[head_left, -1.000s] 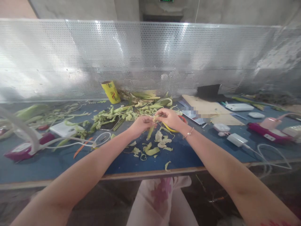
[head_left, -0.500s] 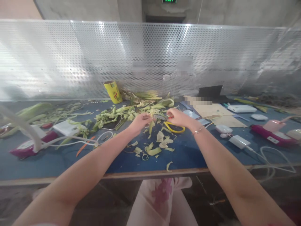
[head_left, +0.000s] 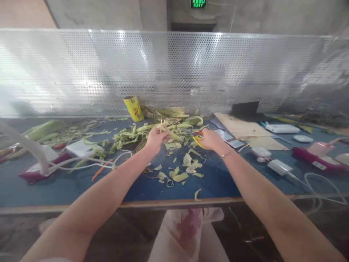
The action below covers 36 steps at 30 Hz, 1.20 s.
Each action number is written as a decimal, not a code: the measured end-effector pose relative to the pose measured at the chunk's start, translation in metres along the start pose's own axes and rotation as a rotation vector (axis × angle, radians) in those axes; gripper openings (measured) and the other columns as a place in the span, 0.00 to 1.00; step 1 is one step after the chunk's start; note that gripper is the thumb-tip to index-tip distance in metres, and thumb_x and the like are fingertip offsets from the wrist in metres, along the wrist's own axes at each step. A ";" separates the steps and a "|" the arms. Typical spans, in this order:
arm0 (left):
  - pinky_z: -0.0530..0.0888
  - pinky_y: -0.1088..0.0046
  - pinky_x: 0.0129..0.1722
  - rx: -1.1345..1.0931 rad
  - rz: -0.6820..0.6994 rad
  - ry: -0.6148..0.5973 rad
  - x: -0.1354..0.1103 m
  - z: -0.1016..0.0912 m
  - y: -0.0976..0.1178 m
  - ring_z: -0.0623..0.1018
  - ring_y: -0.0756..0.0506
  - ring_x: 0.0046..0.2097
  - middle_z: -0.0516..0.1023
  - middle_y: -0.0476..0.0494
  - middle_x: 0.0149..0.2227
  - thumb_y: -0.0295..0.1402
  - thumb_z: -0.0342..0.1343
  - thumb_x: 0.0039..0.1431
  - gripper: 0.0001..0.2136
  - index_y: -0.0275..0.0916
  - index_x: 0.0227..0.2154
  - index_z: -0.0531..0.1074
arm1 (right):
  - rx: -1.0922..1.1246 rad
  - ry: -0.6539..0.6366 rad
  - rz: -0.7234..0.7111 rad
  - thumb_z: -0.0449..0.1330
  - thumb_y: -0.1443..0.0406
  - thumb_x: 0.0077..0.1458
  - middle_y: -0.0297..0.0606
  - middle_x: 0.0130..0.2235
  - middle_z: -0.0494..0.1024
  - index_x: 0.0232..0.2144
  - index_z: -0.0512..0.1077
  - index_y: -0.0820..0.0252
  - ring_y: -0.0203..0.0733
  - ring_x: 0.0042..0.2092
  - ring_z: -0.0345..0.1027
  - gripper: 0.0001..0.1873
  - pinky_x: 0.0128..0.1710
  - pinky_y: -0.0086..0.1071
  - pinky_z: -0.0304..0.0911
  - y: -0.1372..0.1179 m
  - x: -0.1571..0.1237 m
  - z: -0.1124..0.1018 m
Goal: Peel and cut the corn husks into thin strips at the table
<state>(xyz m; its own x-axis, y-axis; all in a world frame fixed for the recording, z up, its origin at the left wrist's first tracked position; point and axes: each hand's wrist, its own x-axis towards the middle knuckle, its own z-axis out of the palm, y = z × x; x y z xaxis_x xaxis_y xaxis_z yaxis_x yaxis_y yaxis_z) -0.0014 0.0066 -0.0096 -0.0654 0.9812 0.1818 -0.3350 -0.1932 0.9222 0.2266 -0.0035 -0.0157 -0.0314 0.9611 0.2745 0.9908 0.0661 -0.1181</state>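
At the middle of the blue table, my left hand (head_left: 157,139) is closed around a pale green piece of plant husk (head_left: 163,126), whose frayed tips stick up above the fingers. To its right, my right hand (head_left: 210,139) grips a pair of scissors (head_left: 197,137) by its yellow and red handle. The metal blades point left and lie apart from the left hand. Cut husk scraps (head_left: 188,163) are scattered below the hands. Just behind and left of them lies a heap of green husk strips (head_left: 131,135), partly covering a dark flat object.
A yellow can (head_left: 133,108) stands by the perforated metal screen (head_left: 109,72). On the right lie a phone (head_left: 227,137), brown card (head_left: 240,127), a white charger (head_left: 279,167) and a purple power strip (head_left: 319,159). White cables (head_left: 81,163) and another purple strip are at left.
My left hand has moved left, away from the scissors, with the husk piece. The right hand has shifted slightly right, and the yellow handle loop has turned in it.
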 end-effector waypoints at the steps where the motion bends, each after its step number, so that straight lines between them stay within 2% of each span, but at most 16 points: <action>1: 0.70 0.80 0.29 -0.033 0.015 0.036 0.002 -0.001 0.001 0.71 0.56 0.24 0.71 0.54 0.22 0.20 0.61 0.40 0.12 0.36 0.29 0.68 | 0.031 0.040 0.000 0.53 0.53 0.51 0.56 0.37 0.76 0.39 0.66 0.67 0.57 0.42 0.71 0.22 0.37 0.39 0.62 0.000 0.000 -0.001; 6: 0.73 0.82 0.33 -0.294 -0.027 0.188 0.016 -0.008 0.005 0.76 0.54 0.29 0.73 0.49 0.23 0.15 0.57 0.44 0.09 0.34 0.22 0.66 | 0.308 0.170 -0.042 0.54 0.55 0.52 0.50 0.41 0.75 0.43 0.61 0.63 0.53 0.44 0.70 0.20 0.39 0.36 0.62 -0.008 -0.003 -0.009; 11: 0.75 0.84 0.32 -0.457 -0.093 0.330 0.022 -0.012 0.015 0.76 0.54 0.29 0.72 0.48 0.22 0.17 0.52 0.51 0.08 0.34 0.21 0.66 | 0.434 0.115 -0.163 0.52 0.54 0.54 0.45 0.35 0.75 0.43 0.59 0.61 0.48 0.36 0.71 0.20 0.33 0.35 0.62 -0.020 -0.011 -0.012; 14: 0.74 0.86 0.30 -0.498 -0.102 0.366 0.021 -0.012 0.024 0.76 0.55 0.28 0.72 0.49 0.22 0.17 0.51 0.52 0.08 0.34 0.22 0.65 | 0.413 0.077 -0.260 0.53 0.54 0.53 0.48 0.38 0.74 0.41 0.59 0.61 0.49 0.39 0.70 0.19 0.35 0.36 0.63 -0.024 -0.015 -0.008; 20: 0.73 0.89 0.29 -0.485 -0.178 0.274 0.016 -0.010 0.032 0.75 0.57 0.29 0.73 0.48 0.23 0.19 0.52 0.53 0.07 0.34 0.24 0.67 | 0.383 0.031 -0.353 0.55 0.58 0.53 0.52 0.42 0.73 0.40 0.59 0.61 0.51 0.45 0.69 0.16 0.41 0.37 0.64 -0.028 -0.017 0.001; 26: 0.71 0.85 0.27 -0.453 -0.205 0.136 0.009 -0.007 0.024 0.72 0.57 0.24 0.69 0.51 0.20 0.20 0.54 0.51 0.05 0.35 0.24 0.68 | 0.405 0.127 -0.384 0.56 0.61 0.51 0.52 0.46 0.71 0.42 0.59 0.61 0.52 0.49 0.66 0.17 0.45 0.42 0.62 -0.033 -0.019 0.002; 31: 0.72 0.85 0.30 -0.508 -0.179 0.069 0.005 -0.004 0.024 0.73 0.57 0.26 0.70 0.50 0.21 0.20 0.53 0.52 0.06 0.34 0.24 0.69 | 0.482 0.204 -0.440 0.57 0.62 0.50 0.53 0.47 0.70 0.44 0.58 0.62 0.53 0.51 0.63 0.19 0.48 0.45 0.60 -0.033 -0.018 0.007; 34: 0.72 0.86 0.32 -0.523 -0.145 0.045 0.003 -0.002 0.024 0.74 0.57 0.28 0.72 0.49 0.23 0.20 0.54 0.52 0.05 0.33 0.24 0.70 | 0.550 0.227 -0.447 0.57 0.61 0.51 0.53 0.48 0.69 0.43 0.58 0.62 0.52 0.50 0.64 0.19 0.47 0.44 0.61 -0.035 -0.018 0.010; 36: 0.73 0.87 0.32 -0.522 -0.144 0.026 0.002 0.000 0.023 0.75 0.57 0.29 0.74 0.49 0.24 0.20 0.54 0.52 0.05 0.32 0.25 0.71 | 0.598 0.219 -0.433 0.56 0.60 0.52 0.50 0.45 0.69 0.43 0.57 0.61 0.48 0.45 0.66 0.19 0.43 0.41 0.62 -0.037 -0.018 0.012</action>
<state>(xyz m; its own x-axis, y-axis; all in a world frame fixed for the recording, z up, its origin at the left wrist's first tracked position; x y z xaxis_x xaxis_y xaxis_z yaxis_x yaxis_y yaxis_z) -0.0097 0.0041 0.0120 -0.0058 0.9987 0.0516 -0.7642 -0.0377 0.6439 0.1890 -0.0206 -0.0275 -0.3120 0.7455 0.5889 0.6542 0.6181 -0.4359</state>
